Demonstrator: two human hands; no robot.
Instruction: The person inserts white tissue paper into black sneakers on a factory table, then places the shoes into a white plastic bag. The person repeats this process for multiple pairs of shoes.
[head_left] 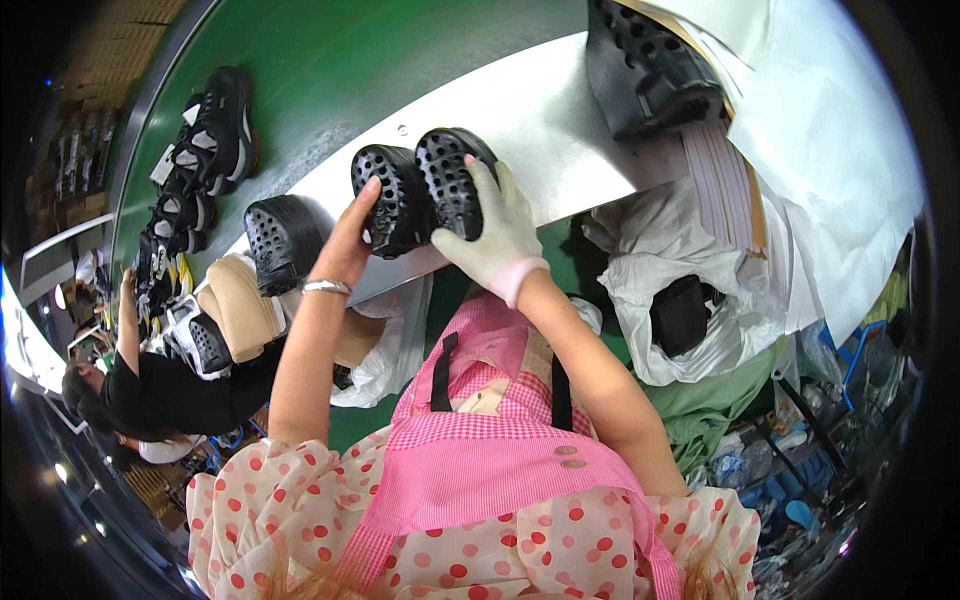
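My bare left hand [350, 240], with a silver bracelet at the wrist, grips a black shoe [390, 198], its studded sole turned toward me. Pressed against it is a second black shoe [447, 178], held by my right hand [495, 235] in a white glove with a pink cuff. Both shoes are lifted just above the grey metal table edge [540, 120]. I wear a pink checked apron over a dotted top.
Another black shoe [280, 240] lies to the left beside a tan shoe [240, 305]. A large black sole [645, 65] rests on a stack of papers [720, 180]. Several sneakers [215, 130] ride a green belt [330, 70]. A co-worker in black [170, 390] sits left. White bags [690, 270] are right.
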